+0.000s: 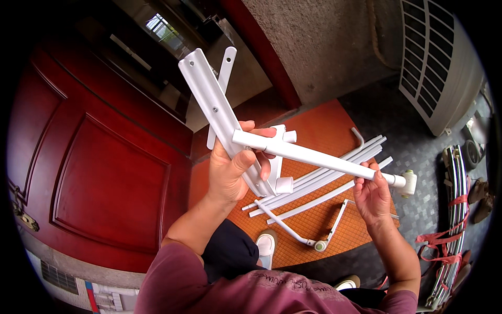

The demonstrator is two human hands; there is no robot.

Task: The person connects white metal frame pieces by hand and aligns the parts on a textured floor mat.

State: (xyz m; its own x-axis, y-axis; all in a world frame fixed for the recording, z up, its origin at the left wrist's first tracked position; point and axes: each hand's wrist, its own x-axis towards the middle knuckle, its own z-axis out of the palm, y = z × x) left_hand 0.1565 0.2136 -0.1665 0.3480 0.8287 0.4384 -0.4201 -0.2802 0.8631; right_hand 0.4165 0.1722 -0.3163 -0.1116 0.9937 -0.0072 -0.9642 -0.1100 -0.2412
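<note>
My left hand (227,175) is closed around a white metal bracket (209,99), a long channel with screws along it. A narrower flat bar (227,68) with a hole crosses behind its upper end. From the bracket a white tube arm (314,158) slants down to the right; whether it is joined there cannot be seen, as my fingers cover part of the spot. My right hand (373,196) pinches this arm near its far end, just short of a white elbow joint (409,183). Below the bracket show a white plate and short round stubs (284,184).
On an orange mat (340,118) lie several white rods (324,178) and a bent white arm with a round joint (320,245). A red panelled door (115,178) stands left. To the right are an air-conditioner unit (439,63) and metal tubes tied with red strips (454,220).
</note>
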